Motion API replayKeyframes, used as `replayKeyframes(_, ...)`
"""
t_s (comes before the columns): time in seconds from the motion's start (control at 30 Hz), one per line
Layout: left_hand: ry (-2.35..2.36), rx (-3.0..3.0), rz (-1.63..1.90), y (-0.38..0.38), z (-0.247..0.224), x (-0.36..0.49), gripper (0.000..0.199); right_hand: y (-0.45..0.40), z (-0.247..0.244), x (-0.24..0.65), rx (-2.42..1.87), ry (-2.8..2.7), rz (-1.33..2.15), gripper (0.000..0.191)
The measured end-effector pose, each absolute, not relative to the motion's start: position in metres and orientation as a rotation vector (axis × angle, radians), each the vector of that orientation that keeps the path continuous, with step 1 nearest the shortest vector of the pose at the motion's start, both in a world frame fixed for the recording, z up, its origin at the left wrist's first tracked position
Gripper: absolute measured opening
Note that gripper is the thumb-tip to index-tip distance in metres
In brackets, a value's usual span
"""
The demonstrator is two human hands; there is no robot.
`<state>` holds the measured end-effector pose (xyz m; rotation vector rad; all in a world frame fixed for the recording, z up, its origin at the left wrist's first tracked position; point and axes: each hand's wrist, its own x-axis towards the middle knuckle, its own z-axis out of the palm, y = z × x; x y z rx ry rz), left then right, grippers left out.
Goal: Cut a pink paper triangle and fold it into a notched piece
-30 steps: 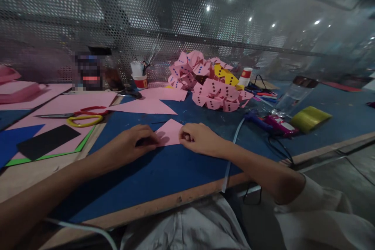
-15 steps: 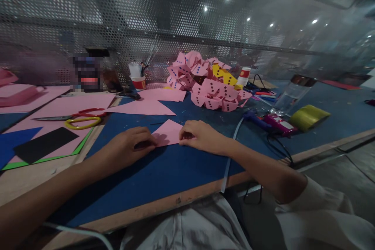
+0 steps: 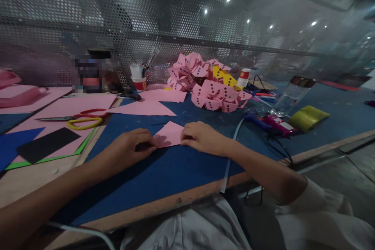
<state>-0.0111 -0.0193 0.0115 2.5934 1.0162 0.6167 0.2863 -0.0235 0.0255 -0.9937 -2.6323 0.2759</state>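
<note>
Left hand and right hand, fingers curled down, pinched the left and right edges of the pink paper triangle lying flat on the near worktop. No writing was legible. A red-banded cup far left held white items and tools.

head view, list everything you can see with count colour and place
folded paper piece: one, pink, on the blue mat between both hands
blue mat: one, covers the table in front
pile of folded shapes: many, pink with dark dots, a few yellow, behind the hands
flat paper sheets: several, pink, left of the pile
scissors: two, red and yellow handles, on pink paper at left
black sheet: one, at left, on the paper with a green edge
cup: one, white and red, by the mesh wall
glue gun: one, blue and pink, right
tape roll: one, yellow, right
left hand: pressing the piece's left edge
right hand: pressing its right edge
</note>
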Motion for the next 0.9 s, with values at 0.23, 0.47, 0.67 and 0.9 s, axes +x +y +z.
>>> replayKeyframes(0.23,1.151,2.413,0.610,-0.0152,0.0091,-0.0136,0.032,-0.0250,0.0269,0.2830,-1.173,-2.555,0.366,0.015)
replayKeyframes(0.47,1.087,2.519,0.651,-0.0185,0.0154,-0.0089,0.033,-0.0220,0.0274,0.2789,-1.304,-2.461,0.467,0.011)
replayKeyframes(0.67,1.071,2.585,0.651,-0.0194,0.0110,-0.0094,0.030,-0.0219,0.0280,0.2776,-1.339,-2.414,0.497,0.012)
replayKeyframes(0.9,1.034,2.643,0.663,-0.0225,0.0144,-0.0064,0.026,-0.0228,0.0294,0.2784,-1.316,-2.434,0.487,0.009)
